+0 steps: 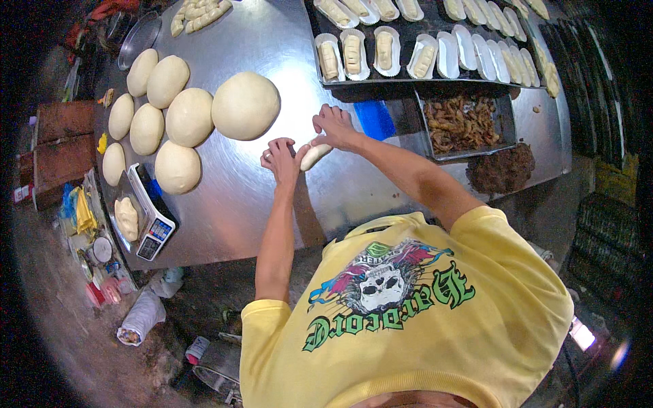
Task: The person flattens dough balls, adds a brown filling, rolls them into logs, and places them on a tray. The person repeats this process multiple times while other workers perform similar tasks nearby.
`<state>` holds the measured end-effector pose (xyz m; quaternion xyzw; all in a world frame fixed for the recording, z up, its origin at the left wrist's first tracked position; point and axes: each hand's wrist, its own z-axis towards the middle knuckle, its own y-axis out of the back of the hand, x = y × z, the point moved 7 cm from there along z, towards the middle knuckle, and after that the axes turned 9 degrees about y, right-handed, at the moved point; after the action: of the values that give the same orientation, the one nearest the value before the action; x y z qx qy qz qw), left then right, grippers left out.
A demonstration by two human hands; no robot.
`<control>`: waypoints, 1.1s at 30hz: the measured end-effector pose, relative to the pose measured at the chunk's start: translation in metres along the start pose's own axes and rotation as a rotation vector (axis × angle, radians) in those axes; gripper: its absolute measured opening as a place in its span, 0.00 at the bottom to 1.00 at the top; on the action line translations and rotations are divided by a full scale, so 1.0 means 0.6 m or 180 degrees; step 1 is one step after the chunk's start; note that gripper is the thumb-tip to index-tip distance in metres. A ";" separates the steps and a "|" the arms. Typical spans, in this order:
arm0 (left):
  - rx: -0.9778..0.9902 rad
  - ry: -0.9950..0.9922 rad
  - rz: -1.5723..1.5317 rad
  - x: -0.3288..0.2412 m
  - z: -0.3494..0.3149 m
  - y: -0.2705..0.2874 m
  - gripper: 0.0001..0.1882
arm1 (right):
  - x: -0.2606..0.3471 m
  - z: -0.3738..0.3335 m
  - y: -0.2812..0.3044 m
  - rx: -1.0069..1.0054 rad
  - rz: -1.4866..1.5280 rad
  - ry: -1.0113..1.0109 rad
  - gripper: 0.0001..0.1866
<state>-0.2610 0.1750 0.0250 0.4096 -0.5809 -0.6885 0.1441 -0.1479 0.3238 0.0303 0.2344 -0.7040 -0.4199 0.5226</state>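
A short roll of pale dough [315,157] lies slantwise on the metal table between my hands. My left hand [281,158] is at its left end, the fingers curled and the thumb against the dough. Reaching over from the right, my right hand [336,126] has bent fingers, with its thumb side at the dough's upper end. Both hands look closed on the roll, though its contact with the fingers is partly hidden. Just beyond them sits a large round ball of dough [245,106].
Several dough balls [190,117] cover the table's left side, near a scale [156,228] bearing a dough lump [126,219]. At far right, a dark tray [394,80] carries shaped dough in paper liners [387,51]. A pan of brown shredded filling [460,124] and a blue scraper [374,120] lie nearer.
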 end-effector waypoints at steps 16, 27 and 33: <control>0.0252 -0.0298 -0.0162 -0.010 0.023 0.002 0.18 | -0.018 0.010 -0.004 -0.0476 0.0427 0.0147 0.14; 0.0126 -0.0759 -0.0699 0.010 0.036 -0.032 0.10 | -0.105 -0.117 0.068 -0.1442 0.0346 -0.1103 0.23; 0.0227 -0.0530 -0.0448 -0.058 -0.054 -0.034 0.33 | -0.110 -0.232 0.036 -0.1213 -0.0285 -0.1714 0.60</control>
<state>-0.2099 0.1823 0.0204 0.3956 -0.5847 -0.7075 0.0320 0.0073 0.3379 0.0270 0.0438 -0.7146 -0.6135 0.3333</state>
